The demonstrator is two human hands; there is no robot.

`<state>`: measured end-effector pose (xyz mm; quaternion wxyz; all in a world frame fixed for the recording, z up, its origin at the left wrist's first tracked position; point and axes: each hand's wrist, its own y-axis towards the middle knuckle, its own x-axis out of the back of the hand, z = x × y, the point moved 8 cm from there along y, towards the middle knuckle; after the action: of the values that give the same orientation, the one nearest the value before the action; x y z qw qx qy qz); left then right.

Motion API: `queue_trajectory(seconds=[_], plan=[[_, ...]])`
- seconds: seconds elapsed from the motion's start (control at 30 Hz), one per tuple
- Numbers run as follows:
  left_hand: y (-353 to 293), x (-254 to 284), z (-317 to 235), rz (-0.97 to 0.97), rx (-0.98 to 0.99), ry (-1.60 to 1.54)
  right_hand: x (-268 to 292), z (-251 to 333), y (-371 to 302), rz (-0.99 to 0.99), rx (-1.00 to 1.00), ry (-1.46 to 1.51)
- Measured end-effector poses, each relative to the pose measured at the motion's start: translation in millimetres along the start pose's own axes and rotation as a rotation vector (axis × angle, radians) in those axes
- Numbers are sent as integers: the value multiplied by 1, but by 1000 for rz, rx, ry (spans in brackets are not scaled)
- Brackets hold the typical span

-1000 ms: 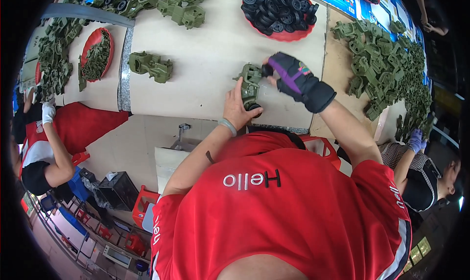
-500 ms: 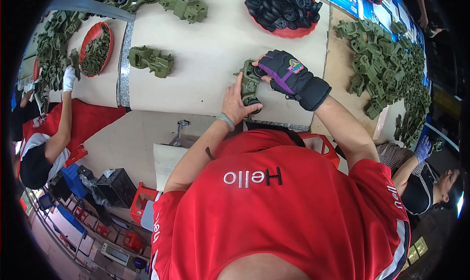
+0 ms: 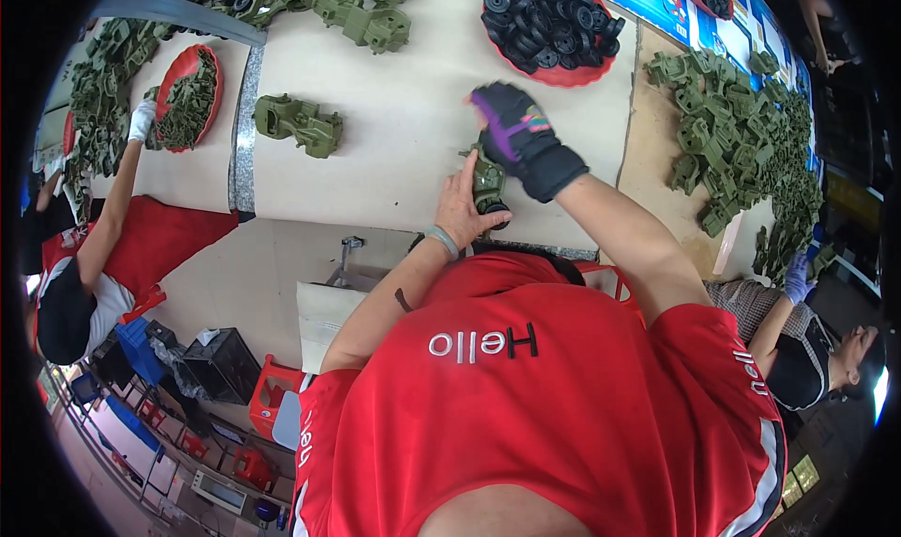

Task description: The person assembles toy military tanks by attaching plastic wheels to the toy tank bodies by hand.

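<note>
toy truck body, green, black wheel at its near end: pinched in bare left hand; gloved right hand curled on top; press squarely.

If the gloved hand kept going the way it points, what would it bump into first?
Probably the red tray of black wheels. The right hand in its glove points up across bare table toward it, though depth is hard to judge.

Bare left hand reaches forward, forefinger extended, a band at its wrist; gloved right hand hovers raised just above it, fingers curled.
</note>
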<state>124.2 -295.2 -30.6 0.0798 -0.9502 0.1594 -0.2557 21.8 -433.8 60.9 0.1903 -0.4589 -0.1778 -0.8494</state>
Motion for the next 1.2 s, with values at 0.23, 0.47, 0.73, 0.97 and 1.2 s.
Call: queue_trajectory(seconds=[0.23, 0.47, 0.73, 0.97, 1.2], plan=[[-5, -8, 7, -15, -40, -24, -24, 48, 2, 399, 393, -229], [-4, -8, 4, 55, 21, -19, -5, 1, 6, -26, -233, -46], [-5, -2, 3, 9, 2, -49, -25, 34, 18, 382, 198, -138], [11, 98, -24, -200, 175, -484, 70, 10, -20, -369, -267, 341], [188, 362, 2, -627, 13, -311, 67, -26, -157, -181, -386, 112]])
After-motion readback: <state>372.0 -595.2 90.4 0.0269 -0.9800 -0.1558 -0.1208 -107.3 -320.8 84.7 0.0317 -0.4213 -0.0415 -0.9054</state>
